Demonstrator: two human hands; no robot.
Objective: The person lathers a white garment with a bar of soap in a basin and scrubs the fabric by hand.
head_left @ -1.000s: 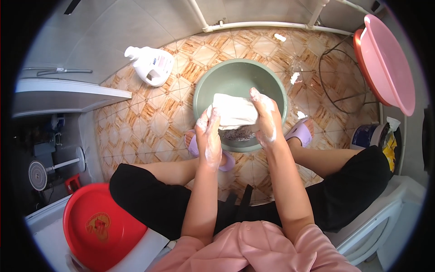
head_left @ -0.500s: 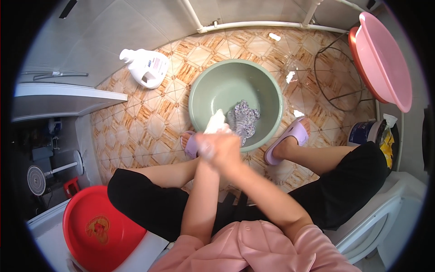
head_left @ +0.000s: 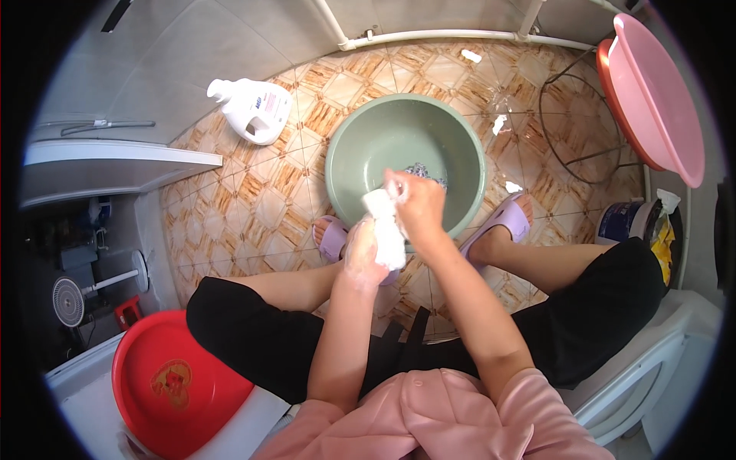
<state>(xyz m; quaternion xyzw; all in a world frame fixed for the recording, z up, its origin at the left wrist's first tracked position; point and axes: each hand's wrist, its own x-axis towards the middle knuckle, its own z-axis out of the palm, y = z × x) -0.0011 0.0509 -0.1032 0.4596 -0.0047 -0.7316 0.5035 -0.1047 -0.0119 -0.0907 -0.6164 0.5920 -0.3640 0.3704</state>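
Note:
A bunched white cloth (head_left: 390, 244) is in my hands over the near rim of a green basin (head_left: 356, 126). My left hand (head_left: 362, 251), streaked with whitish suds, is closed around its left side. Farther up, my right hand (head_left: 420, 205) grips the cloth's upper right edge, with the fingers curled in. Inside the basin lies a purple-grey patterned cloth (head_left: 437, 182), mostly hidden behind my right hand. Whether the white cloth is a sock or another small garment I cannot tell.
A white jug-shaped bottle (head_left: 257, 107) stands on the tiles at the far left. Pink (head_left: 659, 107) and red basins lean at the right, beside a round metal stand (head_left: 544, 123). A red basin (head_left: 146, 391) is at my near left. Lilac slippers (head_left: 502, 222) flank the green basin.
My hands, pressed together before, have moved apart, with the right one shifting up and right. More of the white cloth shows between them. The view has shifted slightly.

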